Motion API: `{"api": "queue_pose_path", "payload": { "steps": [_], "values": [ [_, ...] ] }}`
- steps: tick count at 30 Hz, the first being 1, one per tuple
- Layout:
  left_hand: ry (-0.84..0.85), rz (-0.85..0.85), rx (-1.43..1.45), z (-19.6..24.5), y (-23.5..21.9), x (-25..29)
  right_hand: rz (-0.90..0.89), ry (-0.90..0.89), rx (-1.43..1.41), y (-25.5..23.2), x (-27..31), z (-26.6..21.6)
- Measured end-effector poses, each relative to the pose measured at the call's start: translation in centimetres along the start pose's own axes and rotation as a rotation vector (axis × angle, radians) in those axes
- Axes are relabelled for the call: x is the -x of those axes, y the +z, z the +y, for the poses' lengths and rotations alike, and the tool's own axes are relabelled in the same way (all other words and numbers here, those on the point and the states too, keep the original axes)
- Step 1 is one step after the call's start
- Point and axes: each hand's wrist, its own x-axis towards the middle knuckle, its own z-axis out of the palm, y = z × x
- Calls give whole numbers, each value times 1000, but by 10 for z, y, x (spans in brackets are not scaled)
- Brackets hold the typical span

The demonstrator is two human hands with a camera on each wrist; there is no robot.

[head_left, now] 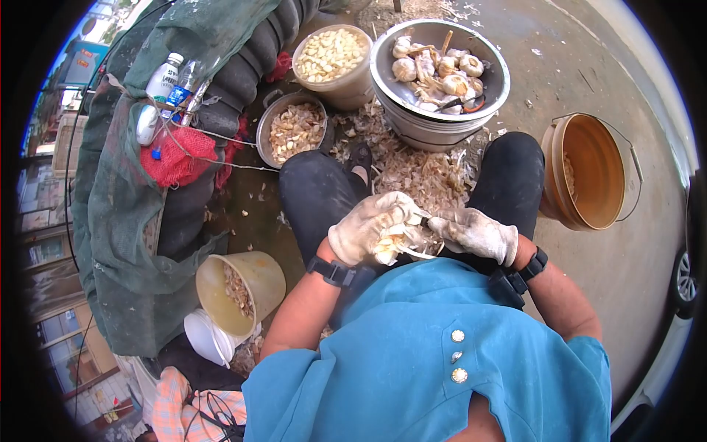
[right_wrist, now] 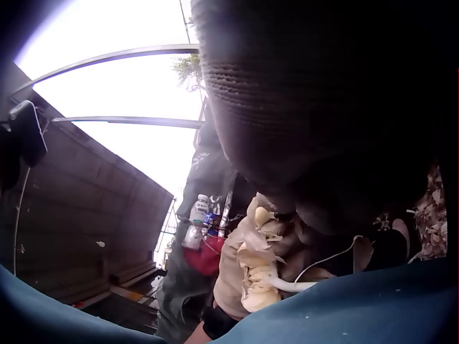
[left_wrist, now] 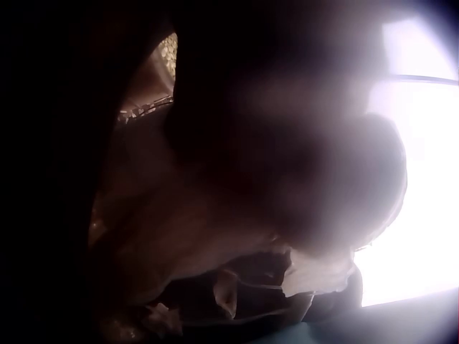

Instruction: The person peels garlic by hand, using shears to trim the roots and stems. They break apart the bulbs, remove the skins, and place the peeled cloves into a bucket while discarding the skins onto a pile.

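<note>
Left hand (head_left: pixel 370 230) cups garlic cloves (head_left: pixel 390 247); right hand (head_left: pixel 477 234), can't tell. Probably light, firm, bruisable, so pinch sides.

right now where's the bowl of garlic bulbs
In the head view, the bowl of garlic bulbs sits at the top, right of centre, beyond the right hand, between the tub of pale cloves on its left and the orange bucket lower right.

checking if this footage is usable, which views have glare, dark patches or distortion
Head: bright, mostly sharp, strong fisheye curving, car bent along the right edge, black corners; left wrist: very dark and blurred, white glare on the right; right wrist: blown-out sky, right hand in deep shadow, garlic readable.
</note>
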Motion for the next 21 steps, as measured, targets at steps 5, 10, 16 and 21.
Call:
{"api": "queue_pose_path", "payload": {
  "steps": [5,10,16,21],
  "values": [
    [104,-52,206,-9,-6,-4,-48,18,-177,3,2,2],
    [230,39,-240,-20,-17,-3,97,-19,-108,-2,-1,11],
    [302,-14,-179,-17,-10,-5,134,-16,-38,-4,1,4],
    [289,119,-52,-31,-15,-11,173,-140,77,0,-1,4]
  ]
}}
